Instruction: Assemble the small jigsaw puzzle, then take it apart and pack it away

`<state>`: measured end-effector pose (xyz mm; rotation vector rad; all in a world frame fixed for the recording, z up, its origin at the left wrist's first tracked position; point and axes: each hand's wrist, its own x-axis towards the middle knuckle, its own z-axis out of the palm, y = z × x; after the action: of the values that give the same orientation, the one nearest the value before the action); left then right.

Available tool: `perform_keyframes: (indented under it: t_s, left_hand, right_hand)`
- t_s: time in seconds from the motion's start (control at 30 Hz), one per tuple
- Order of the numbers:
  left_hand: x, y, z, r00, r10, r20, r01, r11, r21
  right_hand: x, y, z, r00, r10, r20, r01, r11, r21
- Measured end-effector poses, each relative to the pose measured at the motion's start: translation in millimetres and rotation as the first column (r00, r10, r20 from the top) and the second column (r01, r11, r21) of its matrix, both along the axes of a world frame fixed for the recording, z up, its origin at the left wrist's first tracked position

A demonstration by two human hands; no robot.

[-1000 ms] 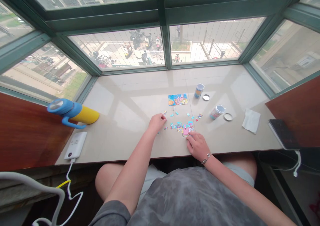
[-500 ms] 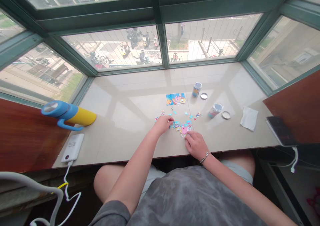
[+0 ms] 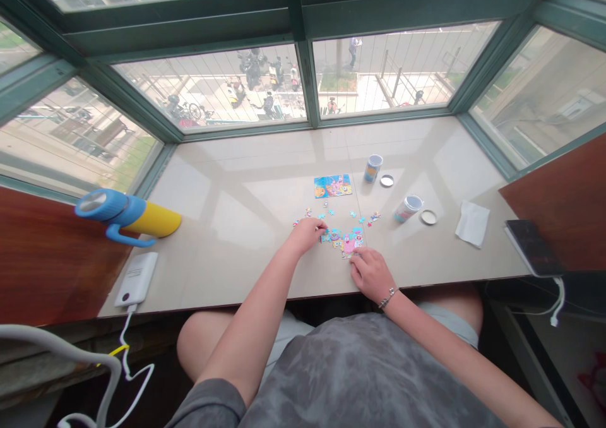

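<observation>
Slippage is the risk here: the assembled puzzle patch point(image 3: 344, 242) lies unfixed on the glossy desk point(image 3: 227, 251), so a sideways nudge from your left hand point(image 3: 307, 233) could split its joints or scatter the loose pieces point(image 3: 353, 214) just beyond it. That hand's fingers curl at the patch's left edge, perhaps pinching a piece; it is too small to tell. Your right hand point(image 3: 372, 273) rests loosely open and holds nothing, fingertips touching the near edge. The patch is small, ragged-edged, blue and pink, near the desk's front

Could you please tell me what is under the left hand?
The left hand rests on the sill at the left edge of the part-built puzzle; any piece beneath its fingers is hidden.
</observation>
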<state>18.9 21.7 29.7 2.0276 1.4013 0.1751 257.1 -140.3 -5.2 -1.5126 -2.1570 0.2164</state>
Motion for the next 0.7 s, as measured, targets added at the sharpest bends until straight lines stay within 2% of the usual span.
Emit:
perform_keyframes:
  t_s: [0.27,0.7]
  left_hand:
    - [6,-1,-10.2,1.000,0.008,0.031,-0.008,1.000,0.005]
    - [10,-4,-12.4,0.999,0.005,0.035,-0.007,0.999,0.052]
  right_hand:
    - [-1,1,0.7,1.000,0.001,0.004,-0.001,1.000,-0.008]
    - [0,1,-3.1,1.000,0.000,-0.022,0.000,1.000,-0.020]
